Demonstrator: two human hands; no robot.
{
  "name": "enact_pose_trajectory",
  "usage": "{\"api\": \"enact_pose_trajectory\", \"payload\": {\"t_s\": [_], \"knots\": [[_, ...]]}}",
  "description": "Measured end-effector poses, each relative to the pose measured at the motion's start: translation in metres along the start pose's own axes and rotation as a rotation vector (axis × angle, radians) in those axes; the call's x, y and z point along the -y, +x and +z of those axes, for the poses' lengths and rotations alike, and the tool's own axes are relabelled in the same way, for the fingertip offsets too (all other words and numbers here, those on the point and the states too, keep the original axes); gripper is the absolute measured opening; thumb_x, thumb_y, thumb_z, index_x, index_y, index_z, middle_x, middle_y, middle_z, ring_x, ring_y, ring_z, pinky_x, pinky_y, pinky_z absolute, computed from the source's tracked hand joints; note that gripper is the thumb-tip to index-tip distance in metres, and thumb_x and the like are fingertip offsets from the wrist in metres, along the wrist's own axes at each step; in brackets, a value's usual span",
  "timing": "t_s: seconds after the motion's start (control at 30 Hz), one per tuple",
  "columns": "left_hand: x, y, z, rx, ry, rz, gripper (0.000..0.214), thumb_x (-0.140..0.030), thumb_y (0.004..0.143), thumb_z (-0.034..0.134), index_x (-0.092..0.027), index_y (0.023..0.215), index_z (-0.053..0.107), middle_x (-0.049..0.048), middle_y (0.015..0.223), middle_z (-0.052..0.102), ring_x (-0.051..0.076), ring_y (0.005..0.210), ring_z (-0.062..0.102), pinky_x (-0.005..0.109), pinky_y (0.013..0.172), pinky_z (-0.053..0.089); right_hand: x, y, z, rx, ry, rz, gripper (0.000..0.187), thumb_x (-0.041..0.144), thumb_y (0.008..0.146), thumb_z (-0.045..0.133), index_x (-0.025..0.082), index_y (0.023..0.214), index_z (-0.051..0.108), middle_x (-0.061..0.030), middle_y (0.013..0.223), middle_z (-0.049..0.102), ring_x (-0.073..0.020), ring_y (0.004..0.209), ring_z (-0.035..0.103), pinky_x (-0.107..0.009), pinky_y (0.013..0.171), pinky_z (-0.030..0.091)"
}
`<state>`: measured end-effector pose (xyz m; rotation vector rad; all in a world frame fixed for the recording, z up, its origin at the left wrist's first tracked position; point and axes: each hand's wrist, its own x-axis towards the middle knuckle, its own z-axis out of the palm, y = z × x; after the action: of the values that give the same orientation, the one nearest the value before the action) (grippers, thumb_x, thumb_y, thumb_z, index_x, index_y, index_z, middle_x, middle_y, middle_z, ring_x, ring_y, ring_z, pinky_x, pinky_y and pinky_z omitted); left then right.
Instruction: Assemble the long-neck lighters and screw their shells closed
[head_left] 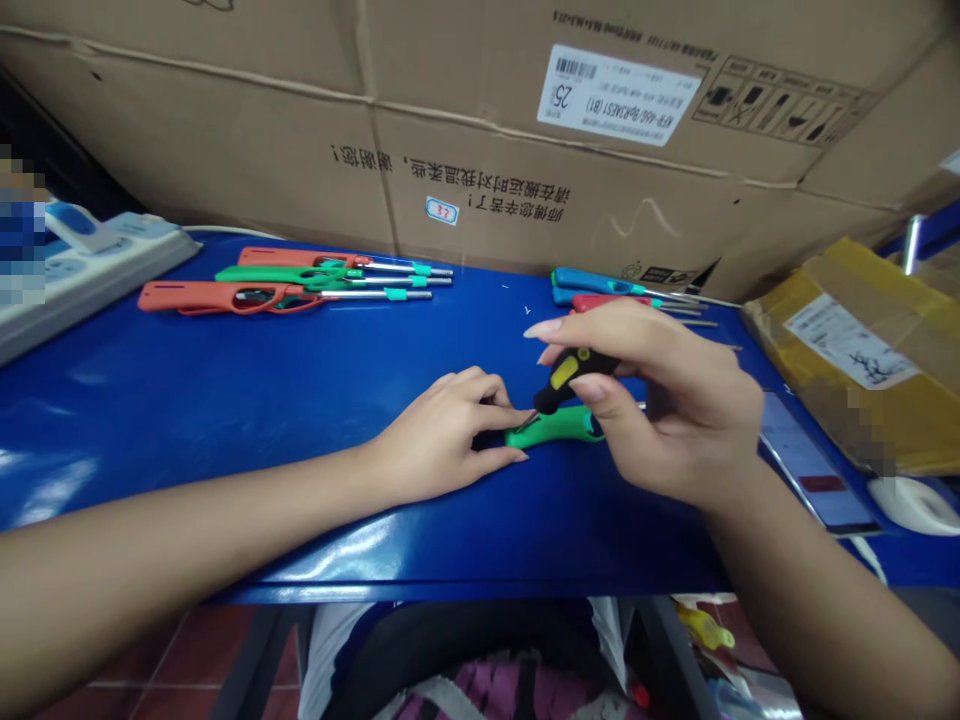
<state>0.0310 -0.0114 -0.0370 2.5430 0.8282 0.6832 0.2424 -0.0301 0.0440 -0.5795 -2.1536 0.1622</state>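
Note:
My right hand [675, 405] is closed around the black and yellow handle of a screwdriver [564, 373], tilted with its shaft pointing down to the left. The shaft's tip meets the left end of a green gas lighter [553, 427] lying on the blue table. My left hand [454, 430] rests on the table, its thumb and forefinger pinching that same end of the lighter. The lighter's right part passes behind my right hand, so only a bit of its metal tube shows. The exact spot under the screwdriver tip is too small to make out.
Orange lighters [225, 297] and a green one [270, 273] lie at the back left, near a white power strip [112, 265]. Blue lighters [600, 285] and a red one lie behind my right hand. A cardboard wall [300, 130], taped parcel [885, 340] and phone [814, 460] border the table.

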Motion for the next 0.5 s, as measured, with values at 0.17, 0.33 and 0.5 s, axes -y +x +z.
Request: {"api": "enact_pose_trajectory", "payload": {"t_s": [0.17, 0.33, 0.5], "knots": [[-0.002, 0.001, 0.000, 0.013, -0.015, -0.011, 0.027, -0.037, 0.093, 0.071, -0.025, 0.118, 0.074, 0.0060, 0.108, 0.067, 0.024, 0.104, 0.059, 0.041, 0.094, 0.047, 0.001, 0.002, 0.006, -0.049, -0.153, -0.042, 0.020, 0.020, 0.094, 0.068, 0.024, 0.113, 0.071, -0.0032, 0.092, 0.073, -0.0181, 0.080, 0.068, -0.032, 0.069, 0.059], [-0.002, 0.001, 0.000, 0.002, -0.027, -0.009, 0.027, -0.036, 0.093, 0.071, -0.025, 0.118, 0.073, 0.0059, 0.104, 0.065, 0.024, 0.102, 0.060, 0.041, 0.091, 0.049, 0.000, -0.004, 0.007, -0.089, -0.188, -0.086, 0.031, 0.028, 0.095, 0.066, 0.028, 0.126, 0.066, -0.0040, 0.093, 0.072, -0.0212, 0.082, 0.068, -0.038, 0.079, 0.060], [-0.001, 0.000, 0.000, -0.010, -0.030, 0.014, 0.025, -0.038, 0.094, 0.069, -0.022, 0.113, 0.074, 0.0096, 0.114, 0.066, 0.027, 0.107, 0.060, 0.046, 0.095, 0.049, 0.003, -0.008, 0.006, 0.096, 0.011, 0.027, 0.054, 0.016, 0.101, 0.043, 0.023, 0.154, 0.040, -0.0092, 0.122, 0.068, -0.0216, 0.106, 0.066, -0.040, 0.089, 0.059]]}}
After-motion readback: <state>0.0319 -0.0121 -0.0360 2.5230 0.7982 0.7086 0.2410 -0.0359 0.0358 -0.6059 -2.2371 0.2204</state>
